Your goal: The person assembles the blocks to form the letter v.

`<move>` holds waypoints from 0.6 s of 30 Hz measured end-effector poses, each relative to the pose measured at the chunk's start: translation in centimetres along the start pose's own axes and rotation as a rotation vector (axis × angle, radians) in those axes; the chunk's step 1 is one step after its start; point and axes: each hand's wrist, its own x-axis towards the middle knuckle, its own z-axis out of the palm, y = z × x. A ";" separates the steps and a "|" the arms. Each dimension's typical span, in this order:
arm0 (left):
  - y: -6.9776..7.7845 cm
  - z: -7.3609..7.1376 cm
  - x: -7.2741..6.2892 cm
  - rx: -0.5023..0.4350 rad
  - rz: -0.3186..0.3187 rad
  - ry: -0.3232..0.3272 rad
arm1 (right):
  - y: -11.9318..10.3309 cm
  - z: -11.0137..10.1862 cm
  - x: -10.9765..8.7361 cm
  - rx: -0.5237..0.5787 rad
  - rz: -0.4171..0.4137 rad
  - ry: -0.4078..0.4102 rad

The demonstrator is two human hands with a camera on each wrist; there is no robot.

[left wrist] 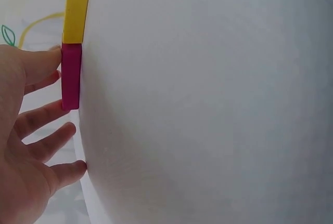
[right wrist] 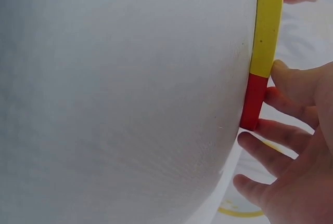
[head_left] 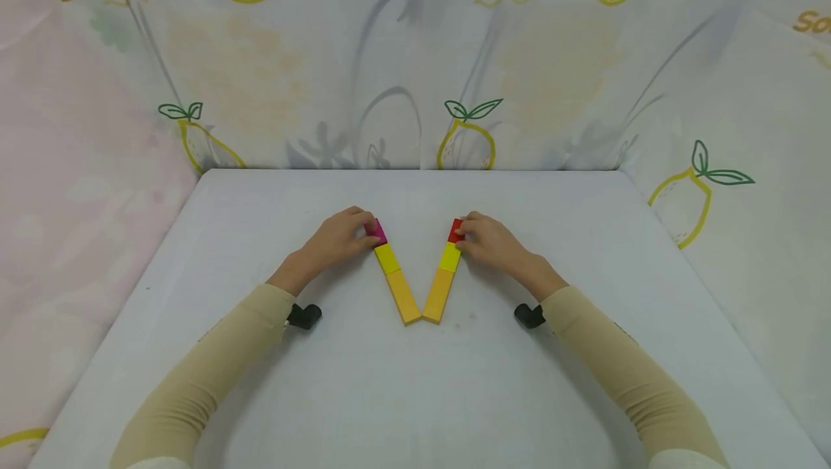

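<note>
Two rows of coloured blocks form a V on the white table, meeting at the near end. In the left row lie a magenta block (head_left: 380,233), a yellow block (head_left: 387,258) and a longer orange block (head_left: 404,297). The right row has a red block (head_left: 454,229), a yellow block (head_left: 449,257) and another long orange block (head_left: 438,296). My left hand (head_left: 335,238) holds the magenta block at the far left end with thumb and fingers. On the other side, my right hand (head_left: 495,242) holds the red block, its thumb (right wrist: 283,70) near the red-yellow seam.
White cloth covers the table (head_left: 415,397), its far edge just beyond the blocks. A lemon-printed curtain (head_left: 552,79) stands behind and at both sides. Black pieces (head_left: 305,316) stick out at both wrists, below the beige sleeves (head_left: 214,361).
</note>
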 end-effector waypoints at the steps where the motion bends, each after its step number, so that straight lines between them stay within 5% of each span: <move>1: 0.0 0.0 0.0 -0.001 -0.003 -0.001 | 0.0 0.0 0.0 0.000 -0.001 0.002; 18: 0.5 -0.1 -0.3 -0.011 -0.015 -0.014 | -0.1 -0.1 -0.1 0.008 0.001 0.008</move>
